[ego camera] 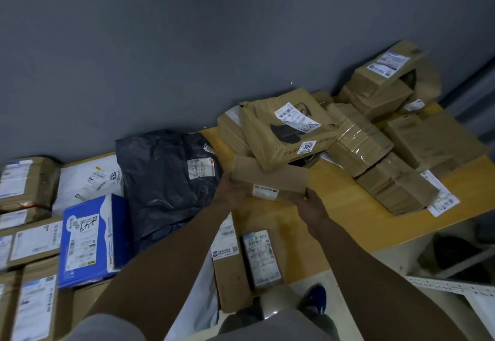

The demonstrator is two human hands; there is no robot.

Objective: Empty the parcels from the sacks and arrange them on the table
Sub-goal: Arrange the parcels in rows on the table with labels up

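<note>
A flat brown parcel (270, 180) with a small white label is held level just above the table (348, 207). The left hand (230, 190) grips its left end and the right hand (313, 204) its near right corner, immediately right of the dark plastic parcel (166, 180), which lies crumpled and flat. Left of that dark parcel lie a white mailer (85, 180) and, nearer, a blue-and-white box (91, 241). To its right, past the held parcel, the box marked 3008 (286, 129) rests tilted on other boxes, with tape-wrapped bundles (359, 142) farther right. Near and right of it lies a long brown box (262, 257), label up.
</note>
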